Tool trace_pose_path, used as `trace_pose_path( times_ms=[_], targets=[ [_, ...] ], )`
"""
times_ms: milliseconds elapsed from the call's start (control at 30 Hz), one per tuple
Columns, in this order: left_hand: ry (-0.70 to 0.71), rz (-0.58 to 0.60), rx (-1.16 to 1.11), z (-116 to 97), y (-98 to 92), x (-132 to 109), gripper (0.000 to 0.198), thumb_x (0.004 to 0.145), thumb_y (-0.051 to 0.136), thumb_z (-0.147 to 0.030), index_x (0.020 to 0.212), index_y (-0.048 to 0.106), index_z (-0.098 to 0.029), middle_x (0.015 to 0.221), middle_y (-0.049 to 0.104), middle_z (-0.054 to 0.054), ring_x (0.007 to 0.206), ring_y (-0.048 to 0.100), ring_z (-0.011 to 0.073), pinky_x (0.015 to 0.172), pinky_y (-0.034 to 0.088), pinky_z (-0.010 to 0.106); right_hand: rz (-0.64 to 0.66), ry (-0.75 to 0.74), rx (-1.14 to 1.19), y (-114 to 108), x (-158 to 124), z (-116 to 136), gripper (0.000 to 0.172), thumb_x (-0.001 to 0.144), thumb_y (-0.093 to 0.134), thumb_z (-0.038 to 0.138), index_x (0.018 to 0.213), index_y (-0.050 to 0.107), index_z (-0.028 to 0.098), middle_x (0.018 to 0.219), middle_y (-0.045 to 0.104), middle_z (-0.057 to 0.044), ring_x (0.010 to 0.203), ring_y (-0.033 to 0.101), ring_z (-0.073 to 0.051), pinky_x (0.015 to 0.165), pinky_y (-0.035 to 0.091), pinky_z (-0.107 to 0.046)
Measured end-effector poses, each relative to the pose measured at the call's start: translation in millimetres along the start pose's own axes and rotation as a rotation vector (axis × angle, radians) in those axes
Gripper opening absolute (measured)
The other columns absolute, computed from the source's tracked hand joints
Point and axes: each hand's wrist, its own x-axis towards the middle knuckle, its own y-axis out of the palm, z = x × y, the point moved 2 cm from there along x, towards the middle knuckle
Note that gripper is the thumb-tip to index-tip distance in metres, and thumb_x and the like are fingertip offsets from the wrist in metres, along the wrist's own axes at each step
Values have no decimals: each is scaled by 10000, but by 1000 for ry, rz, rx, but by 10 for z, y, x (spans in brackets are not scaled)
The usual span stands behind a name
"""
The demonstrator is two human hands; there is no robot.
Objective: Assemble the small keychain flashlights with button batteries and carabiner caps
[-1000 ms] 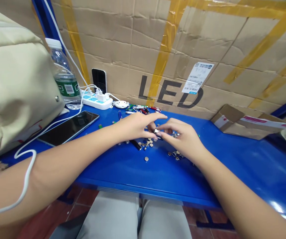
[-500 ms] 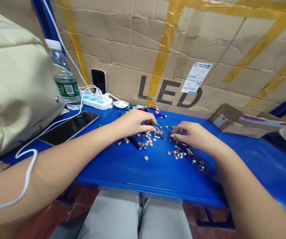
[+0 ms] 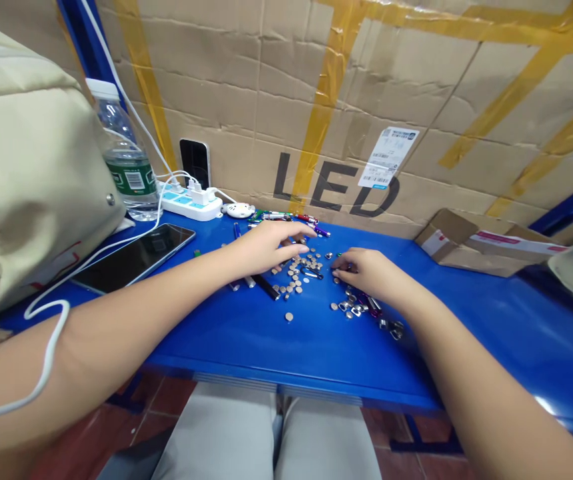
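Observation:
My left hand (image 3: 271, 247) is over the left side of a scatter of small round metal discs (image 3: 294, 287), like button cells. Its fingers and thumb are stretched apart, and nothing shows between them. Under its wrist lie slim tubes, one of them black (image 3: 266, 287). My right hand (image 3: 366, 270) rests at the right of the discs, fingers curled down and thumb close to the index finger. What those fingertips hold, if anything, is hidden. Below that hand are small silver metal fittings (image 3: 352, 309) and a purple tube (image 3: 374, 307). A small dark clip-like piece (image 3: 311, 273) lies between the hands.
Several coloured tubes (image 3: 306, 219) lie behind my left hand on the blue table (image 3: 246, 340). At left are a phone (image 3: 136, 259), a power strip (image 3: 191, 203), a water bottle (image 3: 129, 163) and a beige bag (image 3: 31, 160). An open cardboard box (image 3: 476, 243) stands right.
My left hand has opened a little, its thumb and fingers further apart. My right hand keeps nearly the same place with its fingers still curled. The whole view has shifted slightly.

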Motion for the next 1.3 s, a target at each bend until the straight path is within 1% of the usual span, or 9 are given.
trace_pose_path(
  times_ms=[133,267,400,567,733,867,1000,1167,1300],
  targets=[
    [-19,4,-41,20,16,-3,354,882,533,-291,1233,549,-241,985,679,26,633,628,106,622,513,250,-40,2,35,8,1,3,134,772,586,185,835,704,206,863,695,-40,784,618,-190,726,459,-290],
    [9,5,-6,21,18,12,353,837,592,-255,1185,579,-201,1063,677,52,876,648,146,774,505,277,-236,24,201,-64,-24,4,239,821,543,268,1019,651,187,906,687,-57,768,615,-185,685,464,-296],
    [42,40,25,7,33,24,269,813,618,-250,1068,639,-167,985,703,51,895,641,145,816,480,274,-407,-64,360,-97,-29,116,281,874,444,255,1081,626,200,1021,666,-75,947,610,-209,800,466,-340],
    [-2,79,34,-11,57,19,233,818,615,-268,1019,668,-162,919,715,43,823,641,139,776,474,266,-414,-13,682,-31,-36,316,218,843,529,331,969,650,200,913,691,-58,805,637,-191,733,499,-347],
    [6,74,30,-16,70,11,214,826,605,-277,989,674,-158,903,715,36,786,632,133,727,458,247,-401,-5,947,21,-41,434,232,773,647,392,883,642,188,899,710,-59,847,653,-191,808,509,-354],
    [12,33,4,-26,73,6,226,832,601,-319,959,676,-149,803,706,21,712,622,127,650,443,229,-403,-66,924,65,-17,433,253,780,641,414,905,657,195,968,694,-59,934,629,-195,865,485,-360],
    [17,14,-1,-25,81,8,210,841,593,-310,949,682,-153,776,702,17,703,626,131,645,448,232,-427,-58,820,60,-17,405,207,798,621,390,868,649,197,910,680,-47,828,623,-177,769,495,-333],
    [170,-92,112,-34,76,2,175,848,596,-277,952,694,-174,894,711,41,835,645,155,759,475,261,-493,-99,621,-66,-80,450,150,797,623,331,757,646,188,803,658,-39,731,591,-156,670,467,-292],
    [310,-171,359,-75,74,-37,230,899,511,-282,1017,669,-163,961,698,81,904,637,181,804,484,295,-457,-15,697,-85,-110,482,240,781,632,413,753,628,174,745,653,-37,671,564,-147,620,442,-280]
  ],
)
